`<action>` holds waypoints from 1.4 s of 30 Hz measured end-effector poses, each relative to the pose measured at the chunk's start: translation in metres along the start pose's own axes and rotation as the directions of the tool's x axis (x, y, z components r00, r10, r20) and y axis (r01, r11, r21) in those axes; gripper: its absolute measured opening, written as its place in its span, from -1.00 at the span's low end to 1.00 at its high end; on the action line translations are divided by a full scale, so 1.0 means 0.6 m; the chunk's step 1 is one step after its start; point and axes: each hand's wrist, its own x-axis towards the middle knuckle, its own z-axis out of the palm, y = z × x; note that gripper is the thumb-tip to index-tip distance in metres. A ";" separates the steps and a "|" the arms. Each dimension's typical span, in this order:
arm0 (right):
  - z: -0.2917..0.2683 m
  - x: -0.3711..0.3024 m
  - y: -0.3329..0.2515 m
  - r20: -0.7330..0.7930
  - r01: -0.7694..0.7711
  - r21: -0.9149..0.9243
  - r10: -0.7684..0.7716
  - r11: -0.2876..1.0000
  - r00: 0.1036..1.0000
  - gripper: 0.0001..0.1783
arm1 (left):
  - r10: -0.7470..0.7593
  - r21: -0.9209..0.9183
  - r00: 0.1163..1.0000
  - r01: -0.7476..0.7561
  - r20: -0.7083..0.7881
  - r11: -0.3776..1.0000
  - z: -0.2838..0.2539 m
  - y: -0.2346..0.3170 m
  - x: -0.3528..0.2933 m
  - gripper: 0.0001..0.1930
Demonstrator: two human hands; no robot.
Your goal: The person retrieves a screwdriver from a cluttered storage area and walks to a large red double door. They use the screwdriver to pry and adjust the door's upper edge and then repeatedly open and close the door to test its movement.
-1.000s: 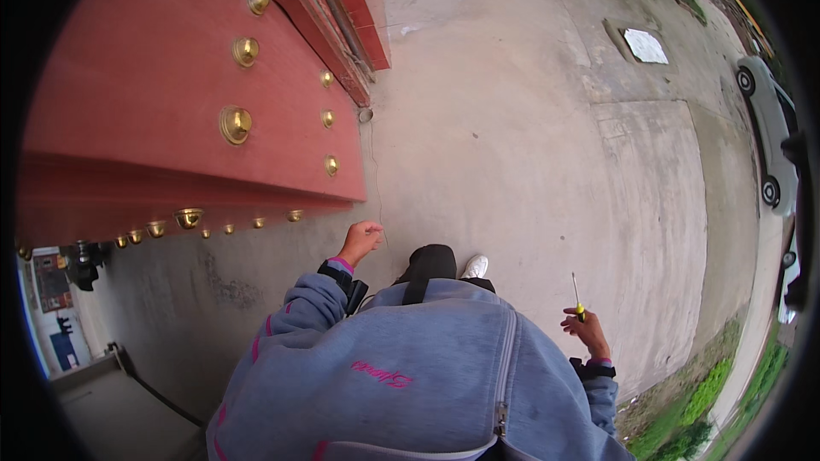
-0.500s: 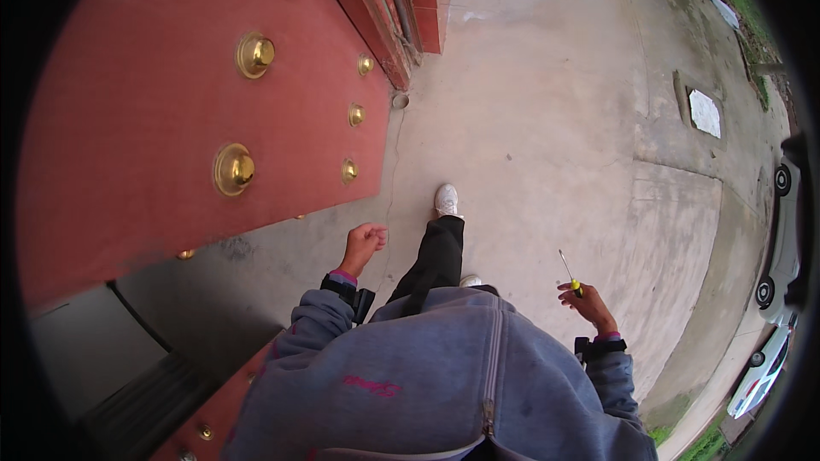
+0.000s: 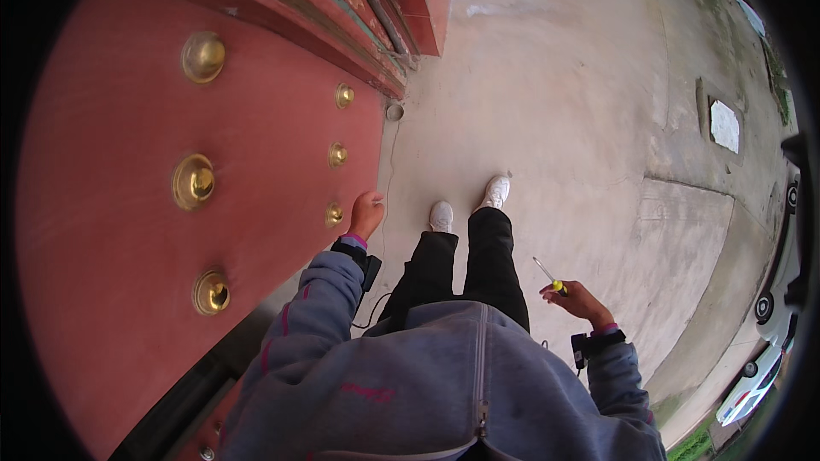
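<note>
My right hand (image 3: 577, 300) holds a screwdriver (image 3: 559, 287) by its yellow and black handle. The bare metal shaft points up and to the left, away from any surface. On the other side, my left hand (image 3: 367, 215) is closed, with fingers curled in; what is inside them, if anything, is hidden. It is nearest the edge of a red door (image 3: 282, 132) set with rows of brass domed studs (image 3: 195, 181). Whether the hand touches that edge I cannot tell.
A red door frame with peeling paint (image 3: 342, 13) meets the concrete floor (image 3: 547, 102) ahead. A small round cup-like object (image 3: 395, 111) sits by its foot. Far right are a white panel (image 3: 724, 126) in the ground and parked cars (image 3: 753, 384).
I have stepped forward along the door, so its studs sit lower in view and both shoes show. My left hand has moved up. The screwdriver stays in my right hand.
</note>
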 end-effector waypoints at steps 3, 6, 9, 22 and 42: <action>-0.056 0.053 0.017 0.071 -0.026 0.049 0.023 0.998 0.997 -0.71 | -0.061 -0.017 0.998 0.061 0.020 0.998 0.027 0.002 0.039 -0.75; -0.085 0.102 0.032 0.110 -0.129 0.114 0.117 0.985 0.987 -0.66 | -0.107 0.220 0.994 0.097 0.035 0.971 0.060 0.002 0.087 -0.75; -0.078 0.149 0.042 0.129 -0.154 0.275 0.122 0.949 0.984 -0.60 | -0.131 0.308 0.988 0.101 0.078 0.946 0.098 -0.009 0.153 -0.74; -0.037 0.327 0.026 0.242 -0.431 0.484 0.357 0.762 0.902 -0.69 | -0.014 0.625 0.972 -0.139 0.234 0.768 0.333 -0.206 0.519 -0.57; -0.069 0.422 -0.034 0.198 -0.503 0.549 0.481 0.668 0.854 -0.52 | -0.039 0.388 0.991 -0.014 0.127 0.921 0.483 -0.385 0.780 -0.36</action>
